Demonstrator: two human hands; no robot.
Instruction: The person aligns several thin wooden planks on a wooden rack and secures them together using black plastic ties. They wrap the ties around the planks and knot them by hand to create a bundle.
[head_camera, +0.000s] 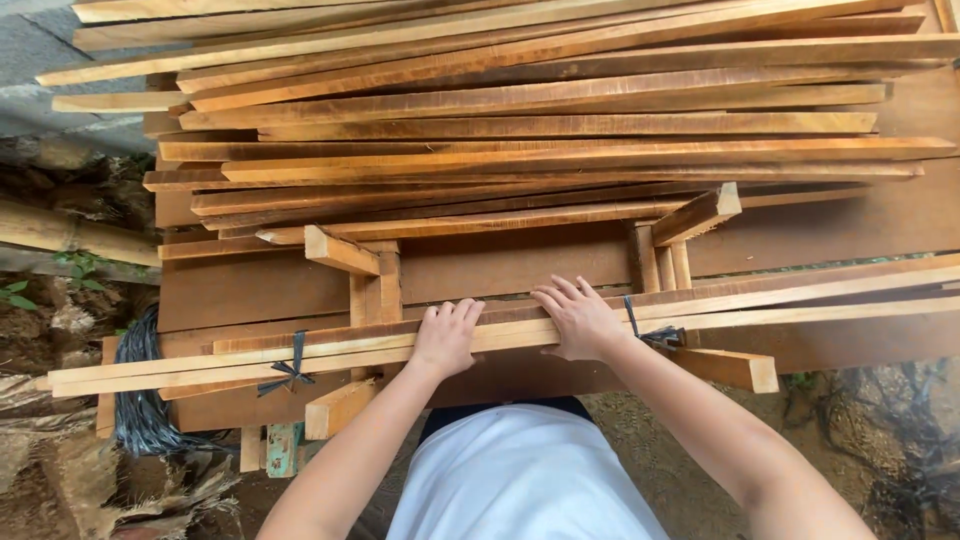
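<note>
- My left hand (445, 336) lies palm-down on the bundle (520, 330), fingers curled over its far edge, gripping the slats.
- My right hand (580, 318) presses on the same bundle just beside the left, fingers spread flat across the top and thumb tucked at the near edge.
- The bundle is a long sheaf of thin pale wood slats, running crosswise in front of me and resting on the frame (370, 290).
- A dark tie (288, 368) knots the bundle well to the left of my hands; a second tie (650, 332) wraps it just right of my right hand.
- The frame is made of short squared blocks and uprights; one block (338, 408) juts out below the bundle, another (735, 368) under its right part.
- Beyond the bundle, a stack (540, 130) of loose long slats fills the far side, lying roughly parallel to it.
- Under the frame sit broad dark brown boards (250, 290).
- Left of the frame, a coil of dark cord (140, 400) lies on the ground.
</note>
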